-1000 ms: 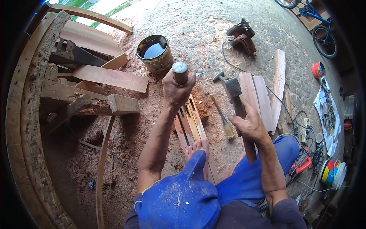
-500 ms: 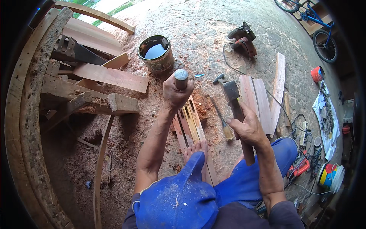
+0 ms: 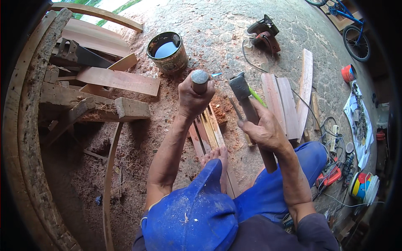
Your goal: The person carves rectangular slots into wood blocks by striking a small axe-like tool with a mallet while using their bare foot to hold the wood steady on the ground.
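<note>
head view: the fingers of the left hand (image 3: 193, 98) are wrapped tight around a capped tool (image 3: 199, 79), its round metal end facing up; the lower part is hidden, so i cannot tell what its tip touches. the fingers of the right hand (image 3: 270, 129) are closed on the handle of a hammer (image 3: 251, 112), head tilted up and apart from the cap. both seem stiff and hard to damage; the hammer is likely head-heavy, best held along the handle, and the tool around its shaft, below the cap. beneath the left hand lie slotted wooden strips (image 3: 214, 133), rigid by the look of them, with a bare foot (image 3: 217, 155) on top. just beside the hammer, a thin chisel (image 3: 235, 109) lies partly covered by the right hand. farther out, a bucket (image 3: 172, 65) of liquid stands ahead of the left hand and a circular saw (image 3: 268, 38) sits well apart from it, stone floor (image 3: 217, 39) between. loose boards (image 3: 274, 102) crowd the right side; a squared beam (image 3: 133, 109) juts in from the left.
</note>
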{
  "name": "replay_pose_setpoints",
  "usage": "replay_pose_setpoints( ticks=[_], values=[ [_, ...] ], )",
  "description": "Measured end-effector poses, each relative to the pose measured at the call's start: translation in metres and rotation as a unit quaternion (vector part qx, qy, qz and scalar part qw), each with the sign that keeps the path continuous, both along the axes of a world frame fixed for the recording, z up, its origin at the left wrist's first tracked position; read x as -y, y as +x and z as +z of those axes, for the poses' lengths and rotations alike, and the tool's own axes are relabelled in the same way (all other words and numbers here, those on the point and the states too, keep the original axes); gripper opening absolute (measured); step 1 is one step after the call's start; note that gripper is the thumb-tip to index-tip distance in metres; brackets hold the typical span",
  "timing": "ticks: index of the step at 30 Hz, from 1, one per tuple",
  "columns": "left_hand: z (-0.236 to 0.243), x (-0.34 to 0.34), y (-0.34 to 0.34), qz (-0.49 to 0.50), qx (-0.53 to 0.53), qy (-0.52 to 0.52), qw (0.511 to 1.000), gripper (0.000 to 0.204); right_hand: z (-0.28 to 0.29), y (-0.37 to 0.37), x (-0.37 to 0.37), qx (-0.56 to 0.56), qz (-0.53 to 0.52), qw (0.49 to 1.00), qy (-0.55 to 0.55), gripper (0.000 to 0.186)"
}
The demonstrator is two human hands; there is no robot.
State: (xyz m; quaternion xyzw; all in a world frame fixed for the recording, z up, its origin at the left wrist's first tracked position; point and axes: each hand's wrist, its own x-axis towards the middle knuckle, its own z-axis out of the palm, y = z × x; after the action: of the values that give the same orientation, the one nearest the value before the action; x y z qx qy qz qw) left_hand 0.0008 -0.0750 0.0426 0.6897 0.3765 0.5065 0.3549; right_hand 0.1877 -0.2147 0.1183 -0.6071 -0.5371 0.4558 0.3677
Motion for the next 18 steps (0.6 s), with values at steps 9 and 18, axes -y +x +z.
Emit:
replay_pose_setpoints(
  ticks=[9,18],
  values=[
    [-0.010,-0.010,-0.005,0.009,-0.016,-0.016,1.000,0.015,-0.003,0.009,0.004,0.004,0.008,1.000,-0.010,0.064],
    [-0.010,-0.011,-0.004,0.012,-0.024,-0.003,1.000,0.016,-0.005,0.010,0.005,0.010,0.007,1.000,0.013,0.059]
  ],
)
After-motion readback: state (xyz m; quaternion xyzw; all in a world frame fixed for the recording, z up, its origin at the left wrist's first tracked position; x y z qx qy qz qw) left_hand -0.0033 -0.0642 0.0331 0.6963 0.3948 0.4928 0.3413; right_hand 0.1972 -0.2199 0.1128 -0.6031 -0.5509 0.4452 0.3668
